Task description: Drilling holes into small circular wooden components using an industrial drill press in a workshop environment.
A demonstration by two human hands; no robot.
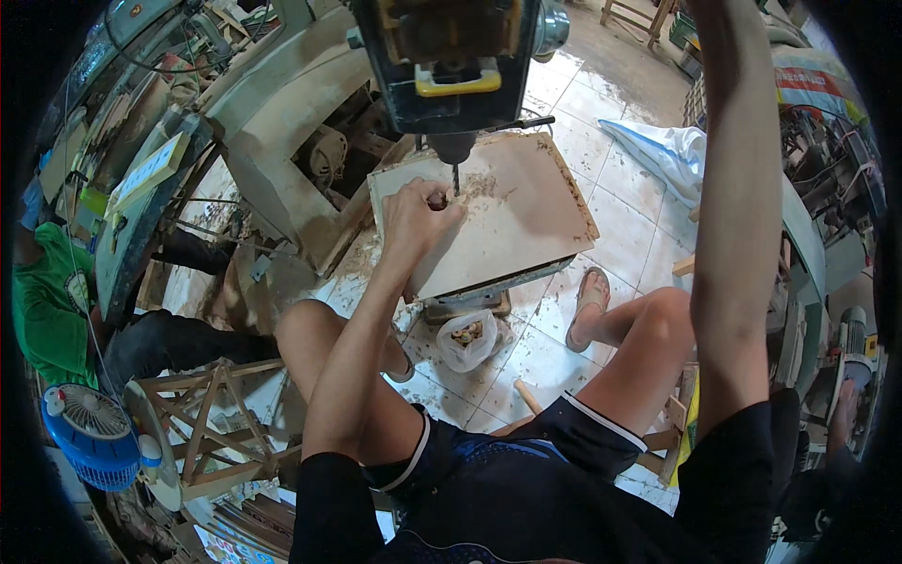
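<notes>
In the head view, my left hand (418,211) rests on the pale board (512,221) of the drill press table, its fingers closed on a small reddish-brown piece (438,200) directly beside the drill bit (456,183). The drill press head (437,85), black with a yellow part, hangs above them. Pale shavings (484,186) lie around the bit. My right forearm (738,263) reaches up along the right side, its hand out of view beyond the top edge.
A bag of small pieces (479,343) sits below the board. Left are a cluttered bench (141,216), a person in green (52,310), a blue fan (89,432) and a wooden frame (221,423). A white sack (658,150) lies right. Another person's hand (846,409) is at far right.
</notes>
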